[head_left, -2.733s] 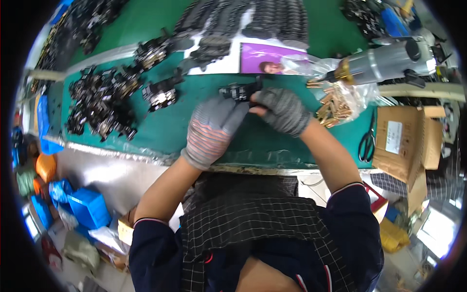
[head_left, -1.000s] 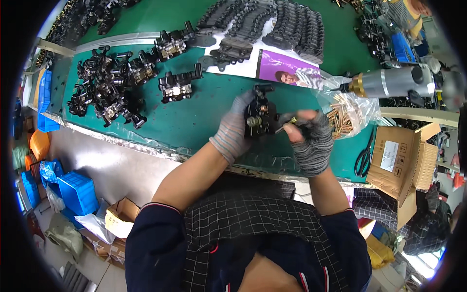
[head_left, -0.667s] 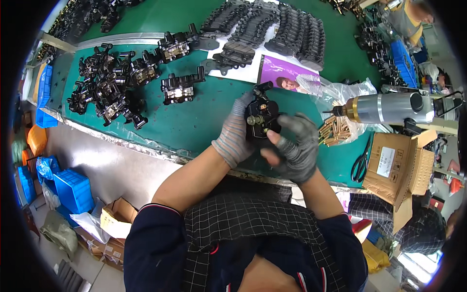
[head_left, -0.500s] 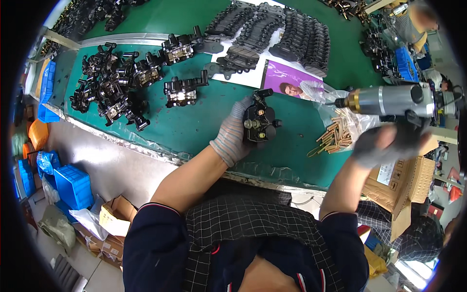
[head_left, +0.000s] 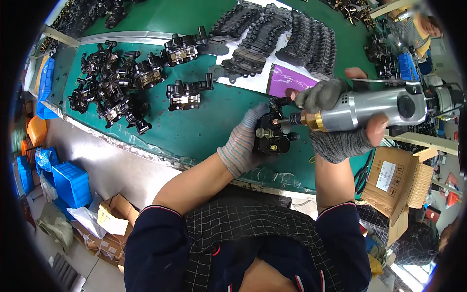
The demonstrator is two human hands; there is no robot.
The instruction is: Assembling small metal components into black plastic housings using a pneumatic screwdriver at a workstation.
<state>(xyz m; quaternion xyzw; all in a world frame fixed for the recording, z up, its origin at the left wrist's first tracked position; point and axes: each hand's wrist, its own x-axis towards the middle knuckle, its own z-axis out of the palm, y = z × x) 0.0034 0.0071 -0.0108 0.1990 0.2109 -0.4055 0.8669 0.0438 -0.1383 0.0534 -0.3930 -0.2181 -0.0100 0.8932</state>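
Observation:
My left hand [head_left: 238, 146], in a striped knit glove, grips a black brake caliper [head_left: 266, 145] low over the green table, its small brass-coloured fittings facing up. My right hand [head_left: 333, 146], in a dark grey glove with bare fingertips, is wrapped round a silver power screwdriver [head_left: 379, 109] with a brass-coloured collar. The tool lies nearly level, its tip pointing left at the caliper's upper right side. Whether the tip touches a fitting I cannot tell. Left of my hands stands a single caliper [head_left: 185, 95], near a heap of more calipers [head_left: 112, 90].
Rows of black brake pads [head_left: 267, 34] lie on white sheets at the back, beside a purple printed sheet [head_left: 287, 80]. An open cardboard box [head_left: 389, 177] stands at the right table edge. Blue crates [head_left: 72, 182] are on the floor at left. Another person is at far right.
My right hand has brought the screwdriver left, up to the caliper. My left hand and the caliper have shifted slightly right and nearer. The brass pins on the bag are now hidden.

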